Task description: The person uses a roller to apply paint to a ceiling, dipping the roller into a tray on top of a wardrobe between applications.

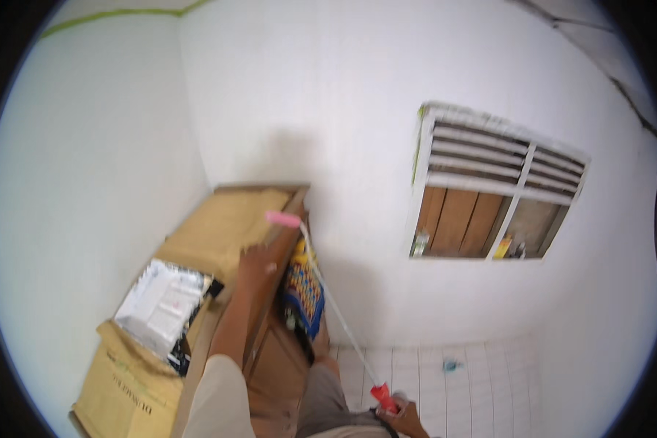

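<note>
My right hand [404, 417], low in the view, is closed round the red grip of a long-handled paint roller [336, 303]. Its thin pale rod slants up to the left and ends in a pink roller head [283, 219]. That head appears in front of the wooden cabinet's top edge. My left hand [259, 260] is at the edge of the cabinet top, beside the brown paper [248, 208] that covers it. Motion smears its fingers, so their pose is unclear. A paint-smeared white tray with dark edges [164, 303] lies on the paper to the left.
Below my left arm stands the brown wooden cabinet [270, 358], a patterned blue and yellow cloth [304, 285] at its side. A louvred window [500, 182] with small items on its sill is in the white wall. A small bluish thing [452, 363] lies on the tiled floor.
</note>
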`<action>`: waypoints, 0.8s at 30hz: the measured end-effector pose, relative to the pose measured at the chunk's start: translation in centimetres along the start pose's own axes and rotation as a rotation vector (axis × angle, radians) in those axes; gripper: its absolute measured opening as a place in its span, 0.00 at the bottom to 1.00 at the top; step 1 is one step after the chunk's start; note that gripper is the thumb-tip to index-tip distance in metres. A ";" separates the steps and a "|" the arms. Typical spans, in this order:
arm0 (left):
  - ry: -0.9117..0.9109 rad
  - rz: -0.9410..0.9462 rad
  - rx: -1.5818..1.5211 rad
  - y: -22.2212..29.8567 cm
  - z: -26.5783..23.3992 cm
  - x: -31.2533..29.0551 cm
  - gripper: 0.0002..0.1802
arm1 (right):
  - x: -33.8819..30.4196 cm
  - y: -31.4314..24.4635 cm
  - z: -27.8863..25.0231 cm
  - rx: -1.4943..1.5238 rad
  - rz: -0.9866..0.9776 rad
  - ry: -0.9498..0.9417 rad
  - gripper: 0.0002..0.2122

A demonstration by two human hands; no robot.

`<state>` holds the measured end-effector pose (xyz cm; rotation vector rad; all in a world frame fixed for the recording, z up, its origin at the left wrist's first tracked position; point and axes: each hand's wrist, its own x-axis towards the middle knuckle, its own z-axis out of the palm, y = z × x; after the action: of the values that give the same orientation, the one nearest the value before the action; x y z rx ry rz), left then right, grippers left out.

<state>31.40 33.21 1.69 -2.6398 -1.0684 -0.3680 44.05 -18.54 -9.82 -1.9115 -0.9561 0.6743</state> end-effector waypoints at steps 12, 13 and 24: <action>-0.504 0.436 -0.619 5.1 -2.8 -18.8 0.28 | 3.1 -6.5 1.2 0.191 -0.089 -0.068 0.07; -0.480 0.405 -0.623 4.8 -2.2 -21.0 0.28 | 2.7 -8.3 0.8 0.221 -0.035 -0.097 0.07; -0.689 0.220 -0.492 2.5 0.0 -27.3 0.28 | 1.4 -13.2 1.5 0.094 -0.316 -0.072 0.12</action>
<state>14.16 14.04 -7.70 -3.4089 -0.9136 0.4185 39.04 -12.45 0.92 -1.6159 -1.2185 0.5922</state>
